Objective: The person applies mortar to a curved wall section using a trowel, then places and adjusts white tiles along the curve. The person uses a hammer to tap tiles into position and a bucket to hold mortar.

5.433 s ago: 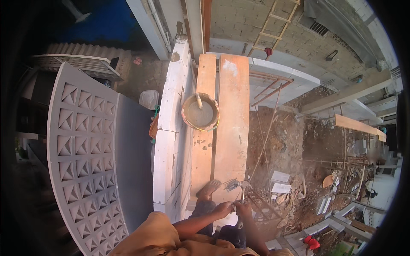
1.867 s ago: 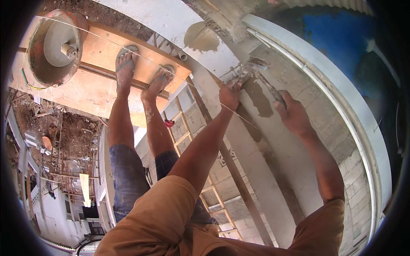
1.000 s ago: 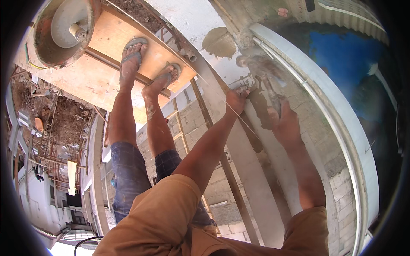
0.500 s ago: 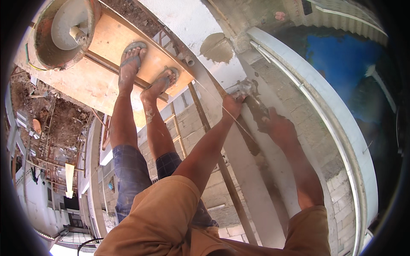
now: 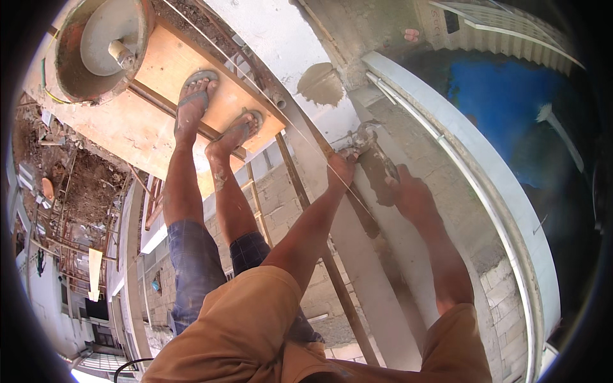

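Hammer (image 5: 381, 156) head just came down, blurred and clear of my left fingertips a second ago, now right beside them; reads as mid-tapping. Right hand (image 5: 414, 195): fingers wrapped round its handle. Left hand (image 5: 342, 169): fingers curled at the white block's (image 5: 343, 120) end; can't tell if gripping anything. Earliest frame had both hands low by the planks; bucket (image 5: 66, 71) now well left of my fingers.
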{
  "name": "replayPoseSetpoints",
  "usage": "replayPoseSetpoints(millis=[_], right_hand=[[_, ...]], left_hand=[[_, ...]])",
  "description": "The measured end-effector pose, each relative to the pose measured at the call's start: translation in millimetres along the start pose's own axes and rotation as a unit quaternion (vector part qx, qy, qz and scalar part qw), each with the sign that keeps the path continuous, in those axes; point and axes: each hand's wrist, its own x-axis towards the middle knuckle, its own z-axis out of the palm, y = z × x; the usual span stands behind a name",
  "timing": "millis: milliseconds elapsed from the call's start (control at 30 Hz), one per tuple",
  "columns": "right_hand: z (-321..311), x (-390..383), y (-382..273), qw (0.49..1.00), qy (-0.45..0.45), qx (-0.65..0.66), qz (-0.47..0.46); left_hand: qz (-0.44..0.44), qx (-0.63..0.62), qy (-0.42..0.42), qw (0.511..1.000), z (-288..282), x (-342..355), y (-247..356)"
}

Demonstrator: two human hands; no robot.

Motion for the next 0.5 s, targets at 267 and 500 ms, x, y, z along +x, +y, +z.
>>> replayPoseSetpoints(millis=[267,500], right_hand=[[-1,-24,-19,0.969,0.166,0.143,-0.117],[-46,-15,-57,0.989,0.056,0.113,-0.071]], left_hand=[[-0.026,0.017,0.010,0.999,-2,6,2],[-0.041,0.075,0.011,0.996,-12,13,-8]])
